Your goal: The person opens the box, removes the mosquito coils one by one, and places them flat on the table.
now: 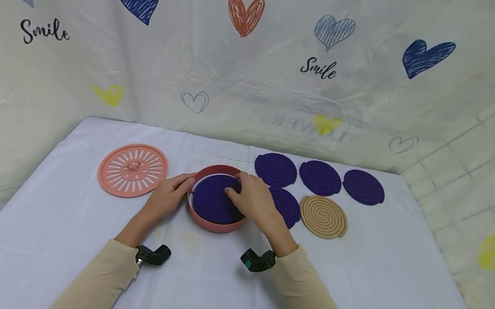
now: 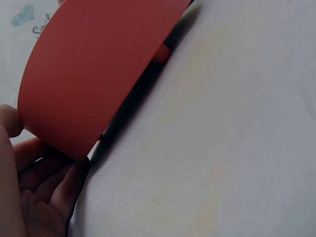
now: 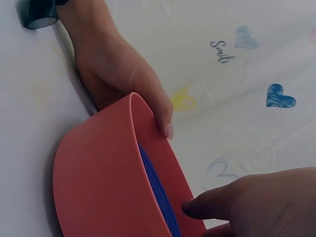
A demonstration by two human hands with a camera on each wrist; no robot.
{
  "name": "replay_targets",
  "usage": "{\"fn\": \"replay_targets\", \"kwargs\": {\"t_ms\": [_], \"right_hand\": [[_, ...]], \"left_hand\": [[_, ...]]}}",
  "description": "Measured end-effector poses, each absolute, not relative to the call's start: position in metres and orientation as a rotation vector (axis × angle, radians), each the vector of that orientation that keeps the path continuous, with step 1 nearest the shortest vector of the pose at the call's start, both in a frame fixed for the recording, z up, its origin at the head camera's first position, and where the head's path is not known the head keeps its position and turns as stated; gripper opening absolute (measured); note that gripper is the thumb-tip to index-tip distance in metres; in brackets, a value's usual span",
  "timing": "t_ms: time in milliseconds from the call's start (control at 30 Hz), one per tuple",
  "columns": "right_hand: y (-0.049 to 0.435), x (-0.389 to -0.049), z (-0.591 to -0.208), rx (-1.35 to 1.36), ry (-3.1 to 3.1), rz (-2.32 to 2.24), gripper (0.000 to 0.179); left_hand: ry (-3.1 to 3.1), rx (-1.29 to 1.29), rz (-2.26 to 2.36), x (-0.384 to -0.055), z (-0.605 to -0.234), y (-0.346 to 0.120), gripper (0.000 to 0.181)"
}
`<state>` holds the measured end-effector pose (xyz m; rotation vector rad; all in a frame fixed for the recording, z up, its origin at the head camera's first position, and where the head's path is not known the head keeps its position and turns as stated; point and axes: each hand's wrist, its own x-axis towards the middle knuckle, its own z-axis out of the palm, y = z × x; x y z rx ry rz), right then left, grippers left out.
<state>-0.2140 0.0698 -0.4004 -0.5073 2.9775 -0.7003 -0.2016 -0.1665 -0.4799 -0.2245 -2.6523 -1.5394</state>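
Note:
A round reddish case (image 1: 214,227) with a raised wall sits at the middle of the white table. Inside it lies a purple mosquito coil (image 1: 214,200), its edge also visible in the right wrist view. My left hand (image 1: 167,197) grips the case's left side, thumb over the rim and fingers against the outer wall. Over the right part of the case is my right hand (image 1: 252,196), its thumb above the coil and its fingers by the far rim. Whether those fingers pinch the coil is hidden.
To the left lies a slotted salmon-coloured lid (image 1: 111,177). Several purple coils lie on the right, among them one at the back right (image 1: 364,187) and one close beside my right hand (image 1: 286,208). A tan coil (image 1: 323,217) sits nearer the front. A printed cloth hangs behind the table.

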Motion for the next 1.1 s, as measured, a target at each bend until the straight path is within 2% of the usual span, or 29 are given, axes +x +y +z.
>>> {"fn": "replay_targets", "kwargs": {"t_ms": [567,1100], "right_hand": [[0.0747,-0.2119,-0.3984,-0.522,2.849,-0.904,0.046],[0.0779,-0.2086,-0.3986,-0.524,2.833,-1.11,0.038]], "left_hand": [[-2.657,-0.216,-1.546,-0.2008,-0.4806,-0.1669,0.048],[-2.655,-0.207,-1.56,-0.2014,-0.4807,-0.1663,0.05]]}}
